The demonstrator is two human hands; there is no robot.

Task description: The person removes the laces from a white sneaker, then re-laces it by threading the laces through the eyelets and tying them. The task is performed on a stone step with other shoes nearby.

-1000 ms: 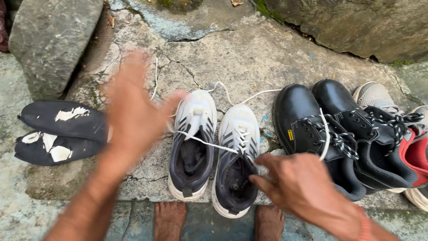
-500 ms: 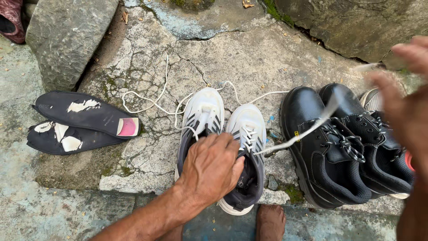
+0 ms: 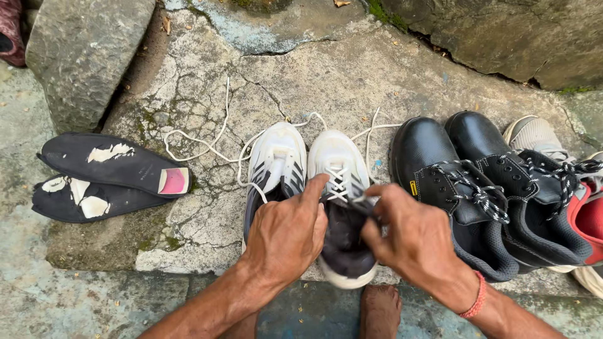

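In the head view, a pair of white sneakers stood side by side on a cracked stone step (image 3: 352, 69), toes pointing away from the person. The left hand (image 3: 286, 235) lay over the left sneaker (image 3: 276, 157), fingers curled loosely and the forefinger stretched out so that its tip touched the lacing of the right sneaker (image 3: 336, 163). Whether that hand actually gripped anything could not be told. The right hand (image 3: 411, 242) was closed in a pinch at the dark tongue of the right sneaker (image 3: 363, 204), thumb and fingers pressed together on it just beside the left forefinger. A red band (image 3: 474, 298) circled the right wrist.

A loose white lace (image 3: 207, 141) trailed from the left sneaker across the stone in a long loop, and another strand ran from the toe of the right sneaker toward the black boots.

Just right of the sneakers stood a pair of black laced boots (image 3: 440, 163), close together, and beyond them a grey and red shoe (image 3: 575, 207) partly cut off by the edge of the frame. Well to the left, two dark worn insoles (image 3: 107, 179) lay one overlapping the other, near a large grey rock (image 3: 81, 50). A bare foot (image 3: 380, 311) showed at the lower edge, below the right sneaker.
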